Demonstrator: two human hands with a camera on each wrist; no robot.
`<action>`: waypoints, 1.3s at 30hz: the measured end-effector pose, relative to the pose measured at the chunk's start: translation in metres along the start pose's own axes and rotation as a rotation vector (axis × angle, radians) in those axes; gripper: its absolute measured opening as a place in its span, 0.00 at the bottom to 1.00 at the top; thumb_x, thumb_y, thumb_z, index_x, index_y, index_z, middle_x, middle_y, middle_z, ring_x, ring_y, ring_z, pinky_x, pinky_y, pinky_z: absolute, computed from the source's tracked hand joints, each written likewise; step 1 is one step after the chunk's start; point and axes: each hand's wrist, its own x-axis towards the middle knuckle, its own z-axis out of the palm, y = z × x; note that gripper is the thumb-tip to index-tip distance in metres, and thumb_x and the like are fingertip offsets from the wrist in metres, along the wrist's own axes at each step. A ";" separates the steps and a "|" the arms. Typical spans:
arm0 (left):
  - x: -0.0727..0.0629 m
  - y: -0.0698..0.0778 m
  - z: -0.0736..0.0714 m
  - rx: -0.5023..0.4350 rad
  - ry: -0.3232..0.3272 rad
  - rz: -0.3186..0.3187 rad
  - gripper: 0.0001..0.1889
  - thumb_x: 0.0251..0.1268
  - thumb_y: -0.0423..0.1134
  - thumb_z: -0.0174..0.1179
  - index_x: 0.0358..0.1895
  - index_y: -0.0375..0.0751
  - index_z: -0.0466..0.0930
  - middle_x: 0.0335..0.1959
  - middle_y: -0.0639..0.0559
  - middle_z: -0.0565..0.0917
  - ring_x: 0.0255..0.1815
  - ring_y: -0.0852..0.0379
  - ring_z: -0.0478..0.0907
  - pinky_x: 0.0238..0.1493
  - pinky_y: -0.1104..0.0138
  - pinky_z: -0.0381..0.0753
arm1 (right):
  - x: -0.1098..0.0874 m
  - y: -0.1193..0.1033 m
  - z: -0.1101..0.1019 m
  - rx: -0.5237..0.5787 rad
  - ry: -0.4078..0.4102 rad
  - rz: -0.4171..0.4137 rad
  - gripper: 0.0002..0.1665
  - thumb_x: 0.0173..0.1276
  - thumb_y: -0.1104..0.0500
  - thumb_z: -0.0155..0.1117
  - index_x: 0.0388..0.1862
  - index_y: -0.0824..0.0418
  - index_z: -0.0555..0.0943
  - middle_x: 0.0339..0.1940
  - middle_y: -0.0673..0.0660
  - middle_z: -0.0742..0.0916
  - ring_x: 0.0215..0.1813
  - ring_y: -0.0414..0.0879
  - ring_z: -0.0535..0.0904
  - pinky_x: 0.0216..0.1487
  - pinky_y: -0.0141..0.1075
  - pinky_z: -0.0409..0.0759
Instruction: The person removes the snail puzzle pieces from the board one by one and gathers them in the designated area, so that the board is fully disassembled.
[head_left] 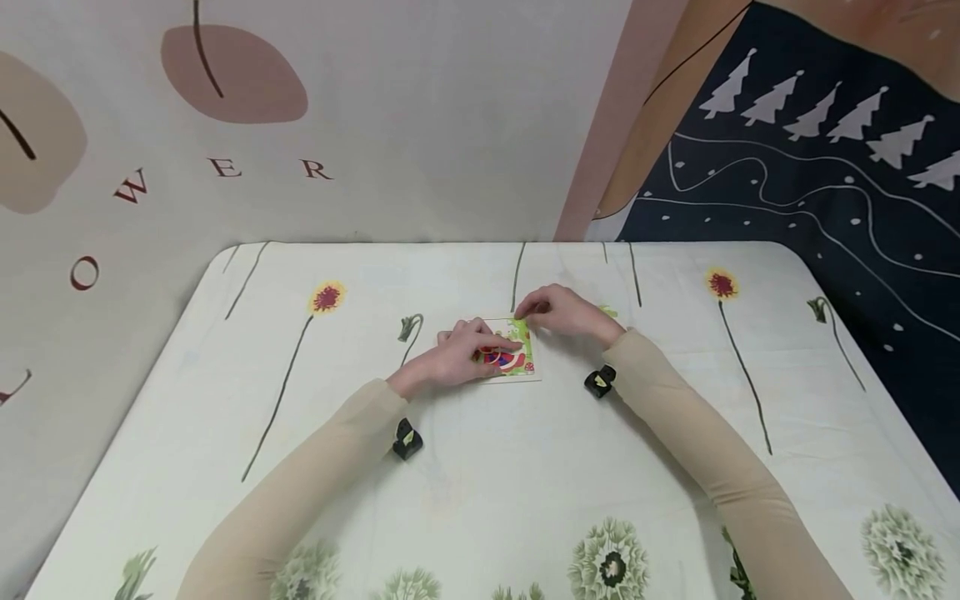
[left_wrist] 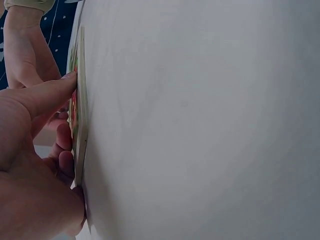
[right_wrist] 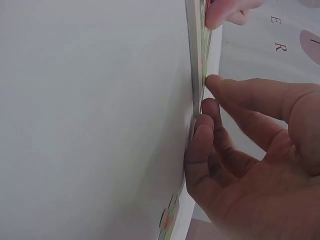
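Note:
A small puzzle board point(head_left: 534, 377) with a pale border and a bright red, blue and green picture lies flat on the table. My left hand point(head_left: 457, 354) holds its left part: one finger extends across the picture, others are curled. The left wrist view shows the board's pale edge point(left_wrist: 82, 115) beside these fingers point(left_wrist: 57, 92). At the far right corner, my right hand point(head_left: 558, 310) has its fingertips against the board. In the right wrist view, the thumb touches the top face and curled fingers point(right_wrist: 202, 137) meet the edge; any loose piece between them is hidden.
A small flat green-and-red piece point(right_wrist: 169, 220) lies on the table near the right hand; part of it point(head_left: 607, 311) shows behind the right wrist in the head view. A flower-print cloth point(head_left: 480, 467) covers the table. Printed fabric point(head_left: 450, 125) hangs behind it.

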 end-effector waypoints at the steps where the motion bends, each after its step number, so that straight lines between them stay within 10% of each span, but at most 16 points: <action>1: 0.000 0.000 0.000 -0.001 -0.001 0.003 0.23 0.67 0.42 0.64 0.65 0.58 0.78 0.53 0.47 0.73 0.49 0.51 0.63 0.45 0.59 0.53 | 0.000 -0.001 0.000 -0.001 0.000 0.003 0.15 0.71 0.67 0.55 0.51 0.66 0.84 0.53 0.63 0.87 0.50 0.51 0.78 0.52 0.39 0.72; 20: 0.000 -0.001 -0.001 -0.016 -0.004 0.015 0.23 0.67 0.41 0.63 0.65 0.57 0.78 0.54 0.47 0.73 0.48 0.51 0.63 0.47 0.58 0.53 | 0.005 -0.004 0.005 -0.011 -0.034 0.018 0.14 0.71 0.68 0.53 0.52 0.69 0.80 0.54 0.66 0.84 0.59 0.58 0.78 0.63 0.49 0.74; 39: 0.000 -0.003 0.000 -0.014 -0.014 0.016 0.23 0.67 0.41 0.64 0.65 0.56 0.79 0.54 0.46 0.72 0.49 0.50 0.62 0.47 0.58 0.52 | 0.008 -0.005 0.004 -0.053 -0.029 0.035 0.13 0.73 0.68 0.51 0.49 0.69 0.81 0.47 0.64 0.85 0.46 0.50 0.77 0.49 0.38 0.72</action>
